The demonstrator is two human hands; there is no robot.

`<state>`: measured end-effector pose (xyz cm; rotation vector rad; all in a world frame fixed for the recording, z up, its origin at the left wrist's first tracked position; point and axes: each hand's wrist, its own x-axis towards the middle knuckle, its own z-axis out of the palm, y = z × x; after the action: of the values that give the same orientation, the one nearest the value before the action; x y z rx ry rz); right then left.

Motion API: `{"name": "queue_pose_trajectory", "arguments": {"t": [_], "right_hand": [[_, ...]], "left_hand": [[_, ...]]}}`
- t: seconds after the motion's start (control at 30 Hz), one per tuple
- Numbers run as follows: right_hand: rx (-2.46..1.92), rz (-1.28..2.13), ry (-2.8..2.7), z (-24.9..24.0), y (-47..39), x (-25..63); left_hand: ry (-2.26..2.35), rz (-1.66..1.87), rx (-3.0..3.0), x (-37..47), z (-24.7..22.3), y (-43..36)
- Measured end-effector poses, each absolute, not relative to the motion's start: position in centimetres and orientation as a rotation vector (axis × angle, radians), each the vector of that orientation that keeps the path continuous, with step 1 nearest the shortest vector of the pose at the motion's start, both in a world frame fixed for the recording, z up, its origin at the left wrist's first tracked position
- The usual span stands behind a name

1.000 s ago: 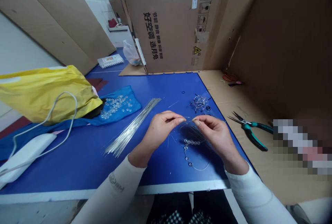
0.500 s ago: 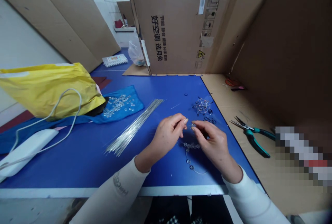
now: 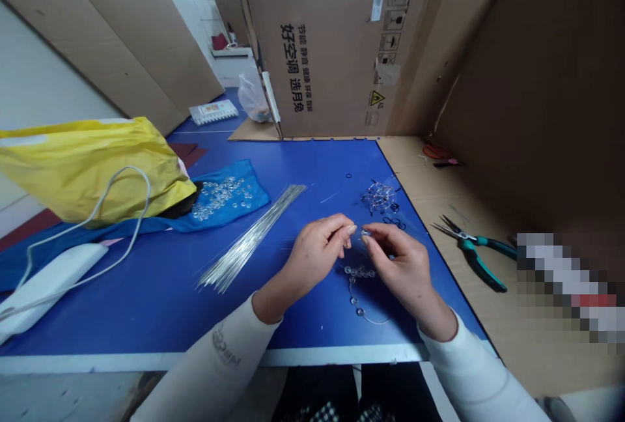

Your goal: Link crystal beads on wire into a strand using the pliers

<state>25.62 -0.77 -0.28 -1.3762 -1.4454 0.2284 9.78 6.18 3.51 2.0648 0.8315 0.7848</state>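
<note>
Over the blue table (image 3: 312, 337), my left hand (image 3: 319, 249) is closed in a pinch; whatever sits between its thumb and forefinger is too small to make out. Facing it across a small gap, my right hand (image 3: 398, 253) pinches a clear bead (image 3: 365, 233) at its fingertips. Below and between the hands lies a wire strung with clear beads (image 3: 360, 311), curving toward the table's front. Left of my left hand rests a bundle of thin straight metal wires (image 3: 254, 236). Beyond my right hand is a tangled heap of beaded wire pieces (image 3: 379, 197).
Loose clear beads (image 3: 222, 197) lie on a blue cloth (image 3: 256, 181) beside a yellow bag (image 3: 97, 168). A white device with a cord (image 3: 58, 279) is at left. Needle-nose pliers (image 3: 471, 249) lie on cardboard at right. A large carton (image 3: 342, 51) stands behind.
My hands stay almost in place, the gap between their fingertips slightly wider. The whole view has shifted a little.
</note>
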Motion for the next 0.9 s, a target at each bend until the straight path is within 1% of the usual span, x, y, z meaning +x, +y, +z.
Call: {"name": "queue_pose_trajectory", "arguments": {"t": [0.27,0.37,0.6,0.9], "right_hand": [[-1.385,0.35,-1.411,-0.29,-0.76,25.41],[-1.394,0.344,-1.434,-0.35,-0.77,25.33],[-1.361,0.364,-1.409,-0.32,-0.64,25.3],[-1.392,0.394,-1.434,-0.27,-0.91,25.42]], "left_hand": [[0.836,0.809,1.867,9.95,3.15,6.14],[0.841,0.829,1.799,10.08,2.79,6.12],[0.872,0.9,1.812,10.13,2.53,6.23],[0.863,0.874,1.849,10.22,2.82,5.86]]}}
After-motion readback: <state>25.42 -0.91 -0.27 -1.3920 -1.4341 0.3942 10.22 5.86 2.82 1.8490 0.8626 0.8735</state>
